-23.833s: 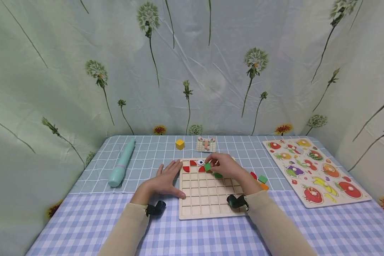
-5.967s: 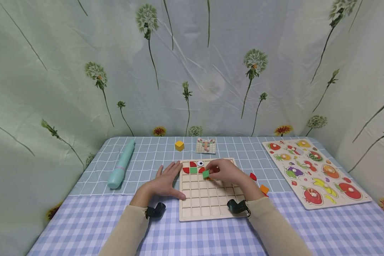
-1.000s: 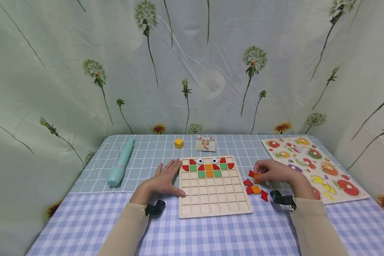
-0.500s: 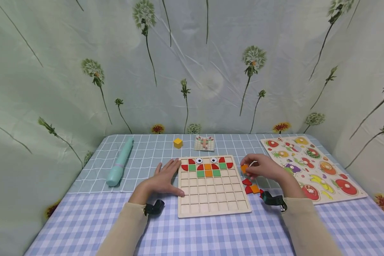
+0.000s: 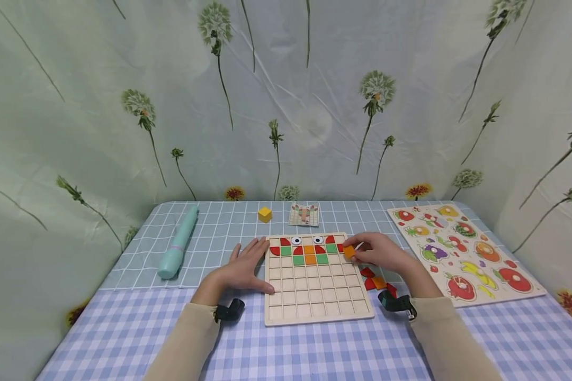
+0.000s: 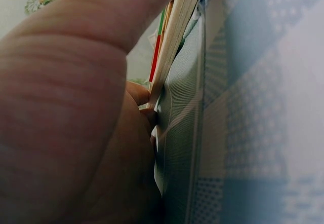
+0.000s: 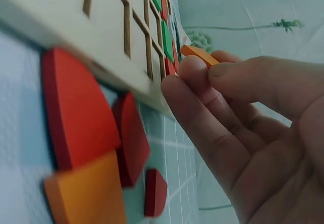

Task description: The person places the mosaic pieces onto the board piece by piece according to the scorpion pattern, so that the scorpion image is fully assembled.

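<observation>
A wooden grid board (image 5: 310, 296) lies on the table, with red, green and orange tiles and two eye tiles in its upper rows. My left hand (image 5: 240, 272) rests flat along its left edge, thumb near the middle of that side and fingertips at the upper corner. Over the board's upper right edge, my right hand (image 5: 376, 251) pinches an orange square tile (image 5: 349, 252) between thumb and fingertips. In the right wrist view the same orange tile (image 7: 200, 55) stands out above the fingertips. Loose red tiles (image 7: 78, 107) and another orange tile (image 7: 88, 191) lie beside the board.
Behind the board are a small pattern card (image 5: 303, 215) and a yellow cube (image 5: 264, 214). A mint-green bottle-shaped object (image 5: 177, 244) lies at the left. On the right is a fruit puzzle board (image 5: 462, 254). A dandelion-print curtain (image 5: 286, 106) closes off the back.
My right hand has picked up the orange tile from the loose pile and carried it left to the board's edge. Over the longer span, green and orange tiles joined the board. My left hand stayed put.
</observation>
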Available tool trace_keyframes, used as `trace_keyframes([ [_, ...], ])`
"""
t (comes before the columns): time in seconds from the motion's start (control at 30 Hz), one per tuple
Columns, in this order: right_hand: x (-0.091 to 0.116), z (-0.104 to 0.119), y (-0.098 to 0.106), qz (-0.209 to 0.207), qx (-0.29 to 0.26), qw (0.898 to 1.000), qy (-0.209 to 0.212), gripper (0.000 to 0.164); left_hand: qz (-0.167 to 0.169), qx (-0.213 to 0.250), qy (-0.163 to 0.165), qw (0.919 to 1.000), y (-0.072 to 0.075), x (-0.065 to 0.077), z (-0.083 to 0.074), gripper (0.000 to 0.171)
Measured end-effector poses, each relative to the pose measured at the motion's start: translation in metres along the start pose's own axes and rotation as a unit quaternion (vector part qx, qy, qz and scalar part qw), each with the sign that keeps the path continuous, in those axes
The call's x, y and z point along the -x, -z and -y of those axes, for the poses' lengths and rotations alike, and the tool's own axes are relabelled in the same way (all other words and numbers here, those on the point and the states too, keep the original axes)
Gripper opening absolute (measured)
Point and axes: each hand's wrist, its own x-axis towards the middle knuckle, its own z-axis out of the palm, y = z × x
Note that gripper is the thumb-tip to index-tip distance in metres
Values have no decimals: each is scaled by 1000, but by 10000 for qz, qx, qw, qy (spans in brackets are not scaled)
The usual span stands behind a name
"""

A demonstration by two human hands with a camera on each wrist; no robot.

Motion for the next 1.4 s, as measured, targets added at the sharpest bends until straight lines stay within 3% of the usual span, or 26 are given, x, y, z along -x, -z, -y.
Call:
trace_keyframes([
  [0.17,-1,8,-6,-72,133,9996,247,30,-30,-6,-14,10000,0,0,1,125],
  [0.47,-3,21,-23,-30,120,9995,284,27,-9,4,37,10000,-2,0,0,125],
  [1.4,-9,33,-55,142,331,9936,1070,22,-13,-40,51,10000,-1,0,-2,124],
])
